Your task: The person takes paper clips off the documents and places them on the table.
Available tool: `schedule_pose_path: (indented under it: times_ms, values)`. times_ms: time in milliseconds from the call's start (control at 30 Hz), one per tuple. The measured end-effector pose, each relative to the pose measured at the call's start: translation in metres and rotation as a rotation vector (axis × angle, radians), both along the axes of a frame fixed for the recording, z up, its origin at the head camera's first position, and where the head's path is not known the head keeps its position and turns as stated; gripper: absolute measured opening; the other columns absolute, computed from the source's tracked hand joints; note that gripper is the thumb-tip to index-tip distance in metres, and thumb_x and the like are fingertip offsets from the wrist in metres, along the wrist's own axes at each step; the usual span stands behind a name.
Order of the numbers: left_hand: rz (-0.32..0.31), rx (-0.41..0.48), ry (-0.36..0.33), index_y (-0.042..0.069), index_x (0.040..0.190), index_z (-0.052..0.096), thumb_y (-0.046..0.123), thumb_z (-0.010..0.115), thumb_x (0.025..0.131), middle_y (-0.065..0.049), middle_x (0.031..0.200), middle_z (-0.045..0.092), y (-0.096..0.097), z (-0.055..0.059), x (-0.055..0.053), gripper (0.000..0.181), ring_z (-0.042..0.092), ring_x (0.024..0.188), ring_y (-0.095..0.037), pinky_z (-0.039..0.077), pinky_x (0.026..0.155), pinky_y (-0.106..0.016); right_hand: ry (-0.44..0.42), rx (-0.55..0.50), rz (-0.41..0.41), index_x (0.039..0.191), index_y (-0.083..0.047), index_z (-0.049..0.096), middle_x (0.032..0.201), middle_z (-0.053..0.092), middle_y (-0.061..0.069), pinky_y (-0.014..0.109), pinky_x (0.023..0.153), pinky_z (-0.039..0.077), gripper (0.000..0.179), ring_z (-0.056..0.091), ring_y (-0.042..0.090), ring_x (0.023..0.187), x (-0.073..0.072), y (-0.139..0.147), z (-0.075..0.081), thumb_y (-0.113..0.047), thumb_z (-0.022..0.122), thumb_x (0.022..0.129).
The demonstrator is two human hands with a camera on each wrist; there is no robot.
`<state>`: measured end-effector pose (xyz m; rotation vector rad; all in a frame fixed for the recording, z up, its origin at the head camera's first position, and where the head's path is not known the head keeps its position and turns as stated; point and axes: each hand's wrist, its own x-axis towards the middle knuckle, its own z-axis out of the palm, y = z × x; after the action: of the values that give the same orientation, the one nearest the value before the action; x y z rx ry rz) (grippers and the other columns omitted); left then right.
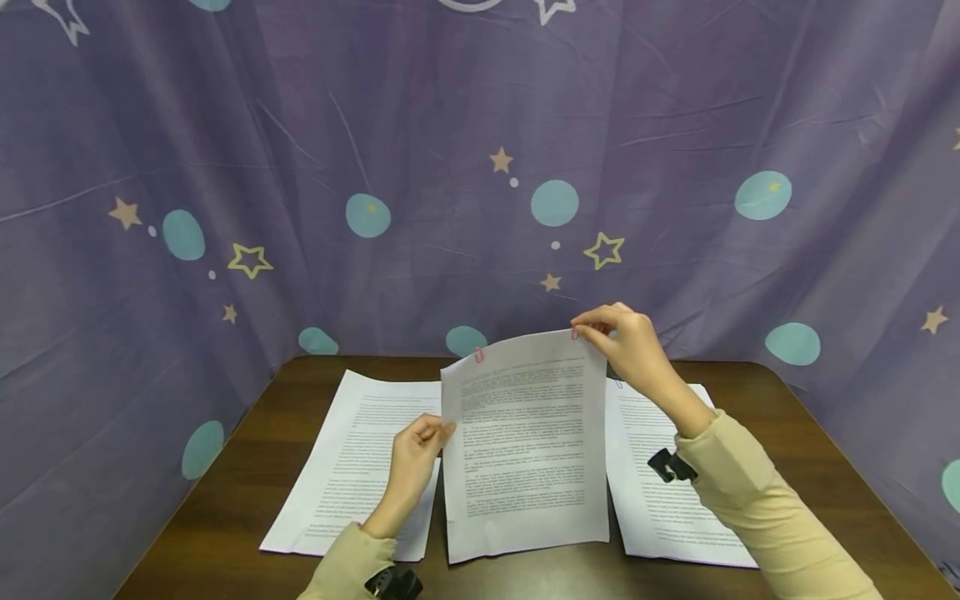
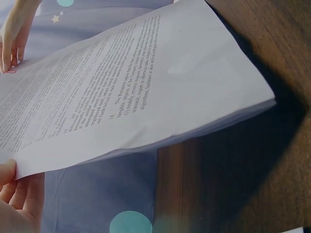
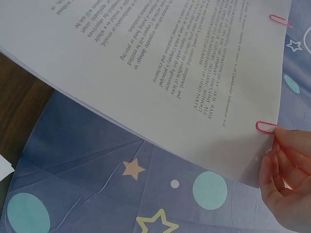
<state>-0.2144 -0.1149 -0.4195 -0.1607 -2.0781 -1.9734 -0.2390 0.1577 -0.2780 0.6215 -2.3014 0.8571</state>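
Between my hands a stack of printed sheets [image 1: 525, 442] stands upright, its lower edge close over the table. My left hand [image 1: 416, 454] pinches its left edge, thumb on the printed face and fingers behind, as the left wrist view shows. One pink paper clip [image 1: 479, 355] sits on the top edge toward the left. At the top right, the thumb and fingertips of my right hand [image 1: 630, 346] pinch the outer end of a second pink paper clip [image 3: 266, 127], right at the paper's edge.
Another printed stack [image 1: 337, 467] lies on the left of the brown table [image 1: 217, 500]. A third stack [image 1: 660, 492] lies on the right, a blue paper clip [image 1: 618, 384] at its top edge. A purple patterned curtain [image 1: 450, 125] hangs behind.
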Motion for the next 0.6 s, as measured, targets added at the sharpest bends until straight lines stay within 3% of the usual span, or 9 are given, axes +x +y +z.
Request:
schedule_pose_path:
  times_ms: [267, 467, 600]
  values:
    - [-0.006, -0.023, -0.028, -0.012, 0.08, 0.057, -0.004, 0.059, 0.08, -0.021, 0.069, 0.061, 0.003, 0.022, 0.014, 0.007, 0.047, 0.053, -0.007, 0.043, 0.053, -0.019, -0.103, -0.073, 0.019, 0.09, -0.003, 0.068, 0.083, 0.065, 0.007, 0.029, 0.065, 0.044, 0.012, 0.054, 0.018, 0.078, 0.0, 0.003, -0.001, -0.009, 0.061, 0.082]
    - [-0.013, -0.003, -0.002, -0.009, 0.081, 0.059, 0.0, 0.061, 0.08, -0.011, 0.068, 0.064, -0.002, 0.0, 0.001, 0.009, 0.05, 0.053, -0.006, 0.045, 0.052, -0.02, -0.165, -0.227, 0.066, 0.092, -0.004, 0.067, 0.085, 0.067, 0.008, 0.017, 0.066, 0.046, 0.017, 0.06, 0.013, 0.079, 0.001, 0.006, 0.0, -0.017, 0.061, 0.084]
    - [-0.005, -0.007, 0.015, -0.009, 0.082, 0.059, 0.003, 0.062, 0.08, -0.009, 0.071, 0.066, -0.005, -0.003, 0.0, 0.012, 0.053, 0.055, -0.006, 0.047, 0.053, -0.021, -0.192, -0.282, 0.042, 0.093, -0.004, 0.067, 0.085, 0.067, 0.01, 0.015, 0.065, 0.045, 0.021, 0.058, 0.004, 0.076, 0.003, 0.012, 0.002, -0.021, 0.062, 0.083]
